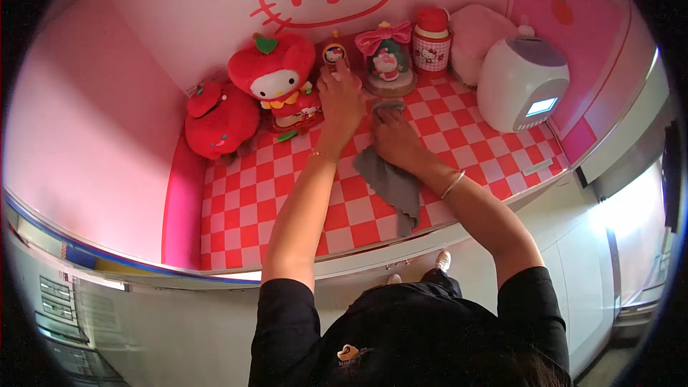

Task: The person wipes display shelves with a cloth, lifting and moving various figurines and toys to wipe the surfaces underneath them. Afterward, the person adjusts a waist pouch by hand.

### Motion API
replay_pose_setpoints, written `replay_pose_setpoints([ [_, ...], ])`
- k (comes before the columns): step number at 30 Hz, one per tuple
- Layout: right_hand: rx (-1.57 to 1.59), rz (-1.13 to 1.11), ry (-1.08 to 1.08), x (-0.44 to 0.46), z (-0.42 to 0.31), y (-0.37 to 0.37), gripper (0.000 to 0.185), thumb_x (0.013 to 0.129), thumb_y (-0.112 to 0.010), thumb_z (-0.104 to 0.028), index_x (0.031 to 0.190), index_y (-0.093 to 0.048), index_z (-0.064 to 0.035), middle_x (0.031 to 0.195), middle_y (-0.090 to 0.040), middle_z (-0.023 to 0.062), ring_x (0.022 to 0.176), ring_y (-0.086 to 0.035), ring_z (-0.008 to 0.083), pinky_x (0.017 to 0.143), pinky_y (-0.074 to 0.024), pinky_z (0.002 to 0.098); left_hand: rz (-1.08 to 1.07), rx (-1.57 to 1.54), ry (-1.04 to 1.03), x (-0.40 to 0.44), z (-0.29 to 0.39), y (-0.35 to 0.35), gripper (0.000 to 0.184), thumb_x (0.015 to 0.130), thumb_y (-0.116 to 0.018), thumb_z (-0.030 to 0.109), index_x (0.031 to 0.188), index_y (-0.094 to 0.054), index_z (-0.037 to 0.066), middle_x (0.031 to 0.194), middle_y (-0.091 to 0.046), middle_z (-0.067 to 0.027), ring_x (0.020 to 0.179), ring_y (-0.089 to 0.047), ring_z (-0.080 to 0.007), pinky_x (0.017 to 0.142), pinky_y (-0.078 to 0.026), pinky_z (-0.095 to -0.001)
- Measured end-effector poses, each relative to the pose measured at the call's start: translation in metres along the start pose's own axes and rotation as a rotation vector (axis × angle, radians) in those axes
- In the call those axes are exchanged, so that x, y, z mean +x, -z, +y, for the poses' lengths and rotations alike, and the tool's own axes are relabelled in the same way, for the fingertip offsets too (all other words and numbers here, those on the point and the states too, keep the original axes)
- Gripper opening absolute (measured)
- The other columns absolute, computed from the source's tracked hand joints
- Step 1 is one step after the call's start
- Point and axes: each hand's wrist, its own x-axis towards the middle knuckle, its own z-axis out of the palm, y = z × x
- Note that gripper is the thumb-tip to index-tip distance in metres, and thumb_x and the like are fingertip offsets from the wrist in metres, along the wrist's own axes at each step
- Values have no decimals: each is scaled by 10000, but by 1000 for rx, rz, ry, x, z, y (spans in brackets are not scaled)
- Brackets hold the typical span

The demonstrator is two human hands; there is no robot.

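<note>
My left hand (340, 104) reaches to the back of the red-and-white checkered shelf (236, 208), its fingers closed round the lower part of a small figure with a round face picture (334, 54). To its right, my right hand (395, 140) presses a grey cloth (390, 185) on the checkered surface; the fingers are closed on it and the cloth trails toward the front edge. A glass dome with a pink bow (387, 64) stands just behind my right hand. Left of my left hand sits a red plush with a white face (276, 79).
At the left is a round red plush (221, 120). Toward the back right stand a red-and-white bottle (431, 46), a pink plush (476, 37) and a white rounded device with a lit screen (519, 84). Pink panels (93, 115) enclose the shelf.
</note>
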Motion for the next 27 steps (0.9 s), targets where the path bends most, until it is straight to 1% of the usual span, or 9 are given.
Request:
replay_pose_setpoints([
  [2, -24, -1, 7, 2, -1, -1, 294, 757, -534, -176, 965, -591, 25, 1069, -552, 215, 907, -531, 358, 818, -433, 415, 7, 18, 30, 7, -3, -4, 778, 686, -681, 142, 1341, -293, -20, 1195, -392, -340, 950, -485, -459, 837, -449, -490],
  [6, 27, 47, -120, -1, 1, -21, 275, 760, -531, -165, 946, -594, 28, 1065, -551, 216, 910, -517, 359, 852, -416, 411, -110, -58, 212, 17, -2, -10, 822, 676, -692, 156, 1359, -264, -6, 1115, -439, -298, 866, -512, -440, 787, -472, -486],
  [12, 51, -10, -96, 1, 0, -11, 262, 769, -518, -148, 950, -594, 25, 1069, -545, 221, 948, -501, 367, 872, -413, 421, -190, -130, 186, 17, -6, -16, 836, 677, -697, 193, 1363, -258, 7, 1063, -460, -279, 824, -526, -438, 747, -482, -491],
  [16, 73, -62, -11, 2, 6, -14, 296, 783, -498, -123, 1023, -577, 33, 1116, -530, 226, 1029, -482, 380, 894, -409, 434, -139, -116, 172, 17, -7, -19, 835, 673, -687, 212, 1366, -264, 14, 1063, -460, -287, 833, -523, -439, 706, -478, -496],
  [17, 74, -63, -12, 1, 7, -15, 296, 783, -498, -123, 1023, -577, 33, 1116, -530, 226, 1029, -482, 380, 894, -409, 434, -141, -117, 172, 16, -8, -22, 835, 673, -687, 212, 1366, -264, 14, 1063, -460, -287, 833, -523, -439, 706, -478, -496],
  [21, 140, -34, -57, 1, 8, -18, 432, 761, -504, -83, 1172, -490, 49, 1209, -509, 221, 1078, -491, 363, 931, -403, 405, -113, -80, 103, 19, -15, -28, 822, 672, -665, 211, 1364, -269, 11, 1067, -457, -291, 835, -518, -450, 705, -465, -488],
  [22, 143, -33, -57, 2, 9, -23, 432, 761, -504, -83, 1172, -490, 49, 1209, -509, 221, 1078, -491, 363, 931, -403, 405, -115, -77, 103, 21, -14, -24, 822, 672, -665, 211, 1364, -269, 11, 1067, -457, -291, 835, -518, -450, 705, -465, -488],
  [26, 224, 43, 59, 13, 21, -43, 472, 761, -500, -78, 1210, -457, 62, 1226, -497, 229, 1077, -492, 384, 925, -409, 412, -176, -68, 98, 38, 3, 3, 812, 671, -633, 186, 1369, -260, 5, 1074, -465, -285, 837, -518, -438, 728, -458, -471],
  [27, 271, 63, 122, 22, 22, -39, 473, 760, -501, -80, 1210, -460, 60, 1216, -503, 232, 1066, -500, 379, 907, -416, 413, -181, -67, 90, 42, 9, 14, 812, 671, -633, 186, 1369, -260, 5, 1074, -465, -285, 837, -518, -438, 728, -458, -471],
])
